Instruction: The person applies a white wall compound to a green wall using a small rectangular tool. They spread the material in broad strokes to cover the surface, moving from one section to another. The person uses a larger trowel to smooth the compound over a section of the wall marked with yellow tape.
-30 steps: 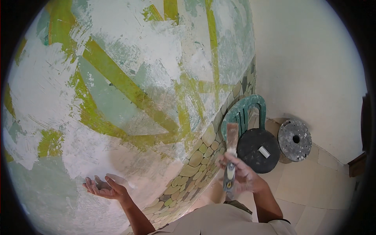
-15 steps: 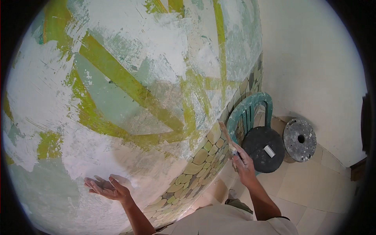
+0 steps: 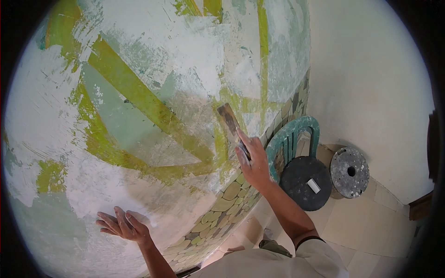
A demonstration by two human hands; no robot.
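In my right hand [image 3: 255, 164] is a putty knife [image 3: 228, 116], gripped by its handle with a finger stretched along it. Its wide, smeared blade points up and to the left, over the green-striped part of the wall [image 3: 125, 113]; I cannot tell whether it touches. My left hand [image 3: 123, 226] is low on the left, fingers spread and holding nothing, close to a whitish patch of wall. Whitish residue marks its fingers. White filler lies in rough smears across the pale green and olive-green paint.
Flat stones [image 3: 227, 199] face the wall's lower band. At the right stands a green plastic chair [image 3: 314, 127], with a round black lid-like object [image 3: 306, 194] carrying a small white block [image 3: 314, 186]. Beside it is a speckled grey disc [image 3: 343, 178] with a central hole, on tiled floor [image 3: 352, 222].
My right hand has raised the putty knife up and leftward from beside the chair to over the wall. My left hand's fingers have spread more, and the view has shifted slightly.
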